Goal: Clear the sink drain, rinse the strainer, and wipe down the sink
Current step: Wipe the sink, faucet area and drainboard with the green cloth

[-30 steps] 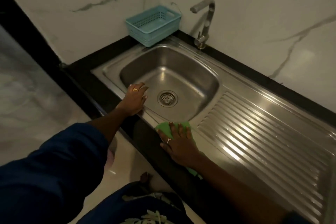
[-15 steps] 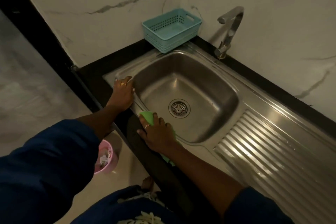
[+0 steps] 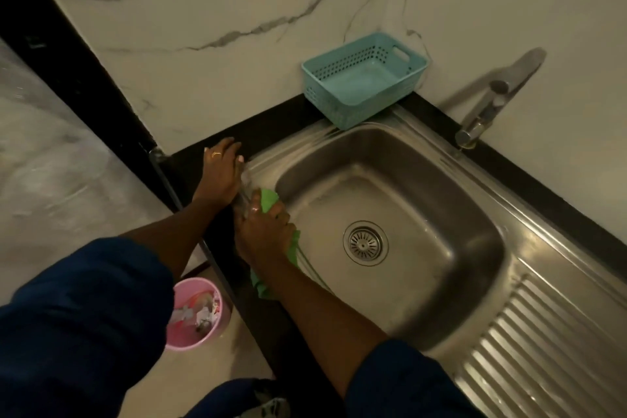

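Nearest the camera, two arms in dark blue sleeves reach forward, and below them a small pink plastic bucket with scraps inside stands on the floor beside the black counter edge. The right hand presses a crumpled green cloth against the front-left rim of the stainless steel sink, fingers curled closed around the cloth. A second ago that hand and cloth lay on the front rim near the ribbed draining board; since then they have slid leftward along the rim to the corner. The left hand, flat with fingers spread and holding nothing, has shifted from the basin's front-left edge back onto the black counter just beside the sink's left corner, bracing there.

Further in, the round metal strainer sits in the drain at the basin floor, looking clean. That suggests clearing and rinsing are done and the wipe-down is well along, with the left and back rims probably next.

Beyond, a light blue perforated plastic basket rests at the back corner against the marble wall, and the steel tap stands behind the basin.
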